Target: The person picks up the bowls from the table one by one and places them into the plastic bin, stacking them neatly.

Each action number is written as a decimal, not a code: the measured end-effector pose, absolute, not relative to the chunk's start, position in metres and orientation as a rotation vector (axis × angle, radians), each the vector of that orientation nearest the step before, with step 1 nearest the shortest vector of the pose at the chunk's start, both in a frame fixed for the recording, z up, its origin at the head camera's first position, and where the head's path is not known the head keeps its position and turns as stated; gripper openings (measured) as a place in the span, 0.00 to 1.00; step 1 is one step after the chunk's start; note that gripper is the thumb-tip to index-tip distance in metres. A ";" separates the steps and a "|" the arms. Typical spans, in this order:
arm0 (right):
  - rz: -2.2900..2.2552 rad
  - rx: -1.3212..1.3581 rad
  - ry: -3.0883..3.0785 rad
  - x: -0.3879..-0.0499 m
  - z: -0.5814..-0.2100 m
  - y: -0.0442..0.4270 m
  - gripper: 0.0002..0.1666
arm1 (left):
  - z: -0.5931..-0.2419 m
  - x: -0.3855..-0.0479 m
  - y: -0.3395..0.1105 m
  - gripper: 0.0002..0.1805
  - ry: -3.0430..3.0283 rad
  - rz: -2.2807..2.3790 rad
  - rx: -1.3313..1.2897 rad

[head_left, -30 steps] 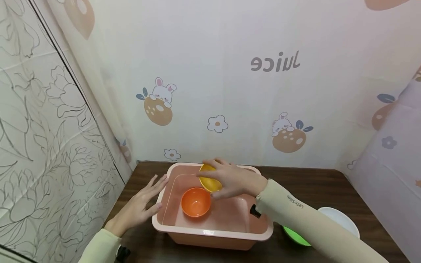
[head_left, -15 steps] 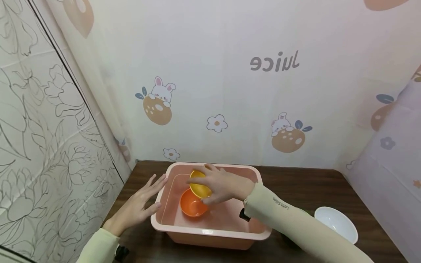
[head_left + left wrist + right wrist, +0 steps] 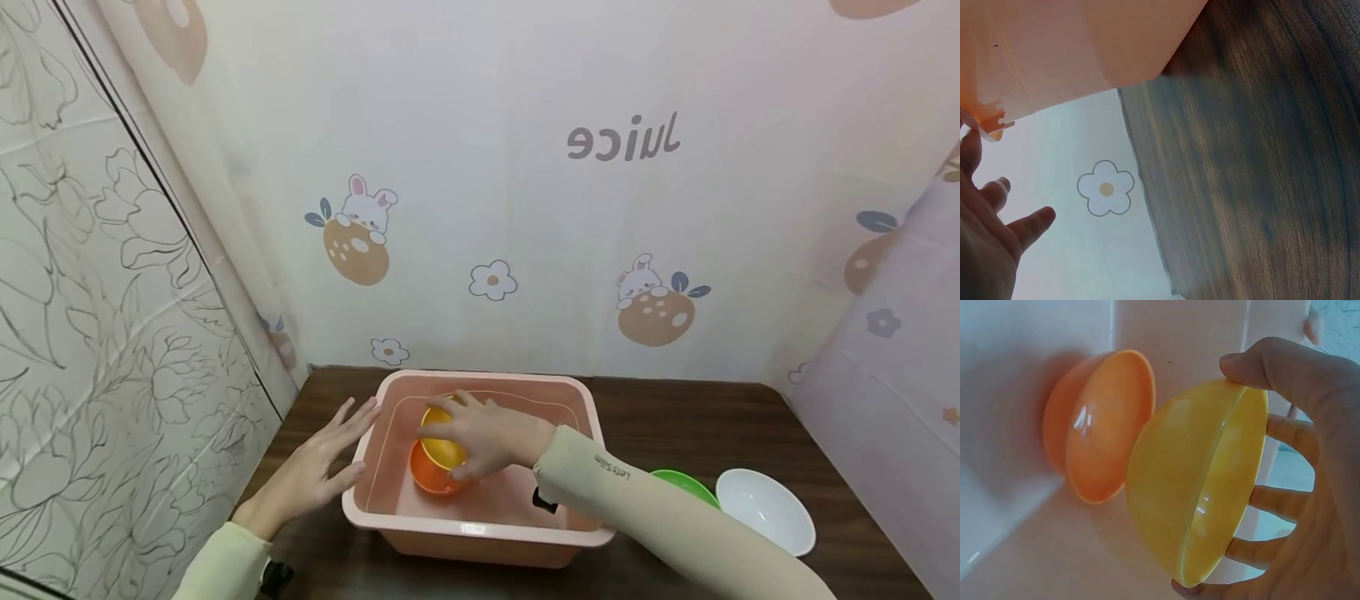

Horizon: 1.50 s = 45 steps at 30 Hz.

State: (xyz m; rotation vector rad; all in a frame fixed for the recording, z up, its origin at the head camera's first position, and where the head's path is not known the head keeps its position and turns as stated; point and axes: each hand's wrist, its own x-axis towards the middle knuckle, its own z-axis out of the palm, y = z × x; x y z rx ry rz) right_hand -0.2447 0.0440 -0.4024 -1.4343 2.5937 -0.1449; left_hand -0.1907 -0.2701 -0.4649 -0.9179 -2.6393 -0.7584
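My right hand [image 3: 487,435] grips a yellow bowl [image 3: 1175,469] by its rim, thumb on one side and fingers spread along the other. Just below it, an orange bowl [image 3: 1110,425] rests on the floor of a pink plastic basin [image 3: 480,528]. In the head view the yellow bowl partly covers the orange one; whether they touch I cannot tell. My left hand [image 3: 315,467] lies at the basin's left rim, its fingers extended and fingertips against the edge. The left wrist view shows this hand [image 3: 991,231] beside the basin's outer wall [image 3: 1085,50].
To the right of the basin, a white bowl [image 3: 765,510] and a green bowl [image 3: 686,483] stand on the dark wooden table [image 3: 675,417], the green one partly behind my right forearm. A printed curtain [image 3: 495,183] hangs behind the table.
My right hand has carried the yellow bowl leftward and down inside the basin, over the orange bowl. The left hand has stayed at the rim.
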 end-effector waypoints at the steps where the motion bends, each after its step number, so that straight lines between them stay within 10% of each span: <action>1: -0.144 -1.438 2.585 -0.245 -0.405 0.043 0.39 | -0.465 -0.190 -0.270 0.40 -2.640 -0.763 -0.918; 45: 0.167 -1.430 2.544 -0.252 -0.438 0.003 0.44 | -0.465 -0.191 -0.271 0.39 -2.624 -0.755 -0.932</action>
